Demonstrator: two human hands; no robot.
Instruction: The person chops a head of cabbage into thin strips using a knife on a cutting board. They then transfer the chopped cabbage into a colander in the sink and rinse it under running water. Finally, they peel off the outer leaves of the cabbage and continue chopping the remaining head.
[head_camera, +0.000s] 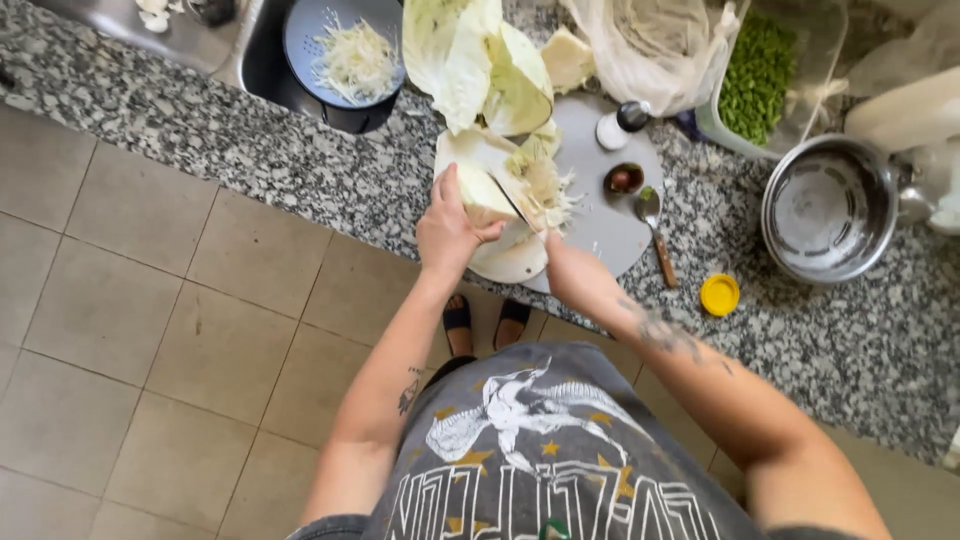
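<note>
While the person is standing at the speckled stone counter (300, 170), both hands are working on a pale cabbage wedge (478, 190). The left hand (447, 232) is wrapping around the near left side of the wedge, fingers curled on it, holding it down. The right hand (562, 262) is closing around a knife (522, 212), and the thin blade is slanting up and to the left into the cabbage. The wedge is lying on a round grey cutting board (610, 215), straight ahead of the body. Its long side is pointing away from the person, toward the loose cabbage leaves (480, 60) behind it. Both hands are sitting close together, with the left one touching the wedge. Thin cabbage shreds (552, 192) are piling up just beside the blade. More shreds are resting in a dark colander (300, 40) in the sink. A steel bowl (828, 208) is sitting well apart, off to the right.
</note>
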